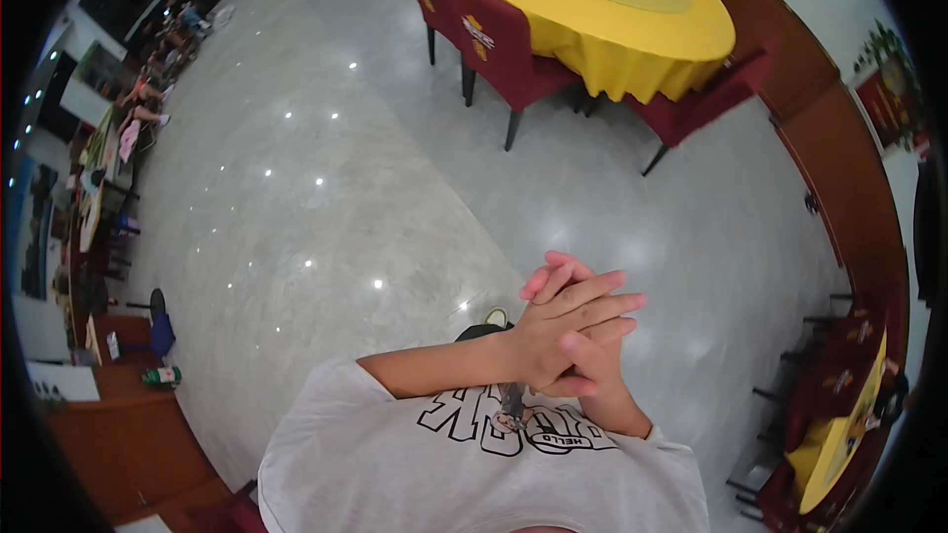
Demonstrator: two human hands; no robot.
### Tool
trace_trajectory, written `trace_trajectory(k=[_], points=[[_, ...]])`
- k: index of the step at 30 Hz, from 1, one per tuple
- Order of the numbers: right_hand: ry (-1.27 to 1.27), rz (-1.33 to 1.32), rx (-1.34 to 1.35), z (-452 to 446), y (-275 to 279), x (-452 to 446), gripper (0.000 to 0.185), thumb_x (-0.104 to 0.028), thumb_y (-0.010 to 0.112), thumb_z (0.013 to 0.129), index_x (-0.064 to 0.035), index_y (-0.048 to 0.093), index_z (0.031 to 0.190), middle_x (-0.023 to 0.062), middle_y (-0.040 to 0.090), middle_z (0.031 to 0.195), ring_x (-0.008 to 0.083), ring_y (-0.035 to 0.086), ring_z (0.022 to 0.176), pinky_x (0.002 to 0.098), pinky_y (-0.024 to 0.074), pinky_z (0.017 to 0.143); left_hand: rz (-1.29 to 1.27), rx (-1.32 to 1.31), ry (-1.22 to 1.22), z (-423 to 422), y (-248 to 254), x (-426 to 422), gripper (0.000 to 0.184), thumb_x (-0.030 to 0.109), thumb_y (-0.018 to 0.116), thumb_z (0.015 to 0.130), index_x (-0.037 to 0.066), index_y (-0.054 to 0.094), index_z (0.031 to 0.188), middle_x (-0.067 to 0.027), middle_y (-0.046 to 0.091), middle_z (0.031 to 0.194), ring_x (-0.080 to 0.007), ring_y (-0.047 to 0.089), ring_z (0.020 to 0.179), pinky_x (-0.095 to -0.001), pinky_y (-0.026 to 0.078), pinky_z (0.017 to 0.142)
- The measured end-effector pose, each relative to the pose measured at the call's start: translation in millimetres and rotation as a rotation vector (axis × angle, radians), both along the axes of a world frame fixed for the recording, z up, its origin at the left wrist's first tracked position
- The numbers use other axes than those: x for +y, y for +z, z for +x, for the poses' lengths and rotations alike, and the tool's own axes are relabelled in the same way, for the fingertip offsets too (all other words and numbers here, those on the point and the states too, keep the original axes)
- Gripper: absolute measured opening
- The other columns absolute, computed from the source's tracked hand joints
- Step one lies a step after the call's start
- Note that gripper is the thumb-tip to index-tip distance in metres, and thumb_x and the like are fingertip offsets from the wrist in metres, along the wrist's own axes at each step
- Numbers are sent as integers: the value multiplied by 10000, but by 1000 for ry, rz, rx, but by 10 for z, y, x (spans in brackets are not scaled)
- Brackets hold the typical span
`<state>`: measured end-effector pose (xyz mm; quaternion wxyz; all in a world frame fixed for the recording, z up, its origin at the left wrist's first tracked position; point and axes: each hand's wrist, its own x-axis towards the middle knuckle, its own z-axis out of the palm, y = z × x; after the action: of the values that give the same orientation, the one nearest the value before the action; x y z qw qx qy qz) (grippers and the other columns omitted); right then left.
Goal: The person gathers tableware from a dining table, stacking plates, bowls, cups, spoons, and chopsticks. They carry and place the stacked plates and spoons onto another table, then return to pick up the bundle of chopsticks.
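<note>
Both hands meet in front of my chest with their fingers laced together. My left hand (546, 341) lies over the other, its fingers reaching through and pointing to the right. Beneath and behind it is my right hand (605, 373), partly covered, with some fingertips showing at the top. Each hand is closed around the other, and I see no object between them. Just below is my white shirt (365, 454) with black outlined letters. Past my left wrist, the tip of a shoe (497, 317) shows on the floor.
A round table with a yellow cloth (553, 0) and dark red chairs (504, 49) stands ahead. Another yellow-covered table (839, 454) with chairs is at the right. A wooden counter (128, 424) stands at the left, with a green bottle (162, 375). Several people sit farther off at the upper left.
</note>
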<state>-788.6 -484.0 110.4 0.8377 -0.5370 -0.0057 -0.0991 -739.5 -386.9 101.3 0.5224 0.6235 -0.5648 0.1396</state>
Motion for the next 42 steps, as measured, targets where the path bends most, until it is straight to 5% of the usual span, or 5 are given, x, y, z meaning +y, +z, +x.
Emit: trace_trajectory(k=[8, 16, 22, 26, 42], points=[[554, -131, 148, 1198, -259, -952, 679, -367, 685, 851, 26, 414, 1334, 150, 551, 1195, 239, 536, 1107, 370, 429, 975, 49, 113, 107, 935, -245, -814, 671, 462, 527, 889, -45, 493, 1327, -239, 325, 1523, -370, 232, 1447, -476, 171, 1148], [216, 352, -36, 2245, -327, -2458, 101, -65, 596, 849, 23, 611, 897, 109, 583, 898, 226, 589, 792, 359, 521, 711, 273, 263, -25, 1899, -24, -2391, 668, 350, 630, 841, 16, 454, 1392, -196, 225, 1581, -340, 145, 1475, -480, 200, 1123], [105, 69, -177, 2906, -147, -3230, 586, -353, 719, 824, 21, 509, 1224, 118, 570, 1143, 200, 557, 1024, 341, 456, 904, 247, 104, 152, 2594, 87, -3073, 615, 277, 673, 812, -6, 477, 1322, -237, 368, 1456, -418, 337, 1347, -490, 282, 1097], [-77, 187, -173, 3375, -242, -3588, 382, -190, 718, 818, 13, 579, 1110, 104, 571, 1113, 186, 560, 984, 321, 474, 849, 86, 202, 256, 3078, -8, -3277, 525, 166, 677, 811, -9, 507, 1276, -226, 434, 1365, -357, 486, 1192, -448, 399, 999], [1, -850, -96, 5969, -341, -3596, 131, 5, 698, 784, -6, 677, 913, 141, 697, 871, 278, 680, 761, 323, 521, 678, 56, 646, 335, 5909, -303, -2934, 346, 15, 606, 857, 14, 525, 1193, -85, 615, 1010, -167, 610, 729, -299, 493, 715]])
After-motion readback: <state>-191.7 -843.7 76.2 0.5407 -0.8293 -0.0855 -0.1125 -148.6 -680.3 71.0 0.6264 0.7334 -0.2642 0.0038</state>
